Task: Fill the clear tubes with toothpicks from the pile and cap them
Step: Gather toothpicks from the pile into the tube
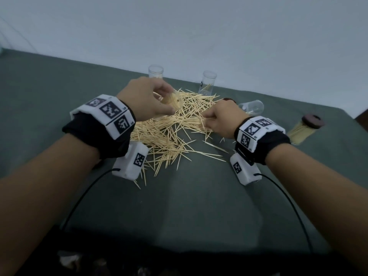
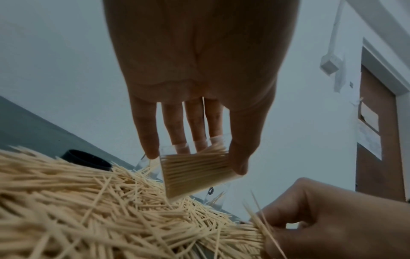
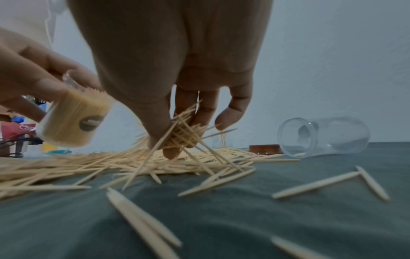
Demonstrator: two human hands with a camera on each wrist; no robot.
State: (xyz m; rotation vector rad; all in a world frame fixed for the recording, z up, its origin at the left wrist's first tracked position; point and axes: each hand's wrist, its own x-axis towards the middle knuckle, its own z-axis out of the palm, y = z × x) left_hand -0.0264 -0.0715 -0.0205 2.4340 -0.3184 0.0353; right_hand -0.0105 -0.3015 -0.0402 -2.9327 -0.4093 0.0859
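From my remote seat, loose toothpicks lie nearest me on the green-covered surface, strays thinning out from the pile spread between my two wrists. My right hand dips into the pile's right edge, fingers curled and pinching a ragged bunch of toothpicks that splay in several directions. My left hand holds a clear tube tilted just above the pile, thumb and fingers clasped round its wall; it is packed nearly full with pale sticks lying parallel, and its mouth is uncapped. Past the right hand an empty clear tube lies on its side, a brown cap flat beside it. Off to the right, a filled tube wearing a dark cap lies toppled. Farthest back, near the wall, two upright open tubes stand: one with only a few sticks, the other partly hidden behind my left hand.
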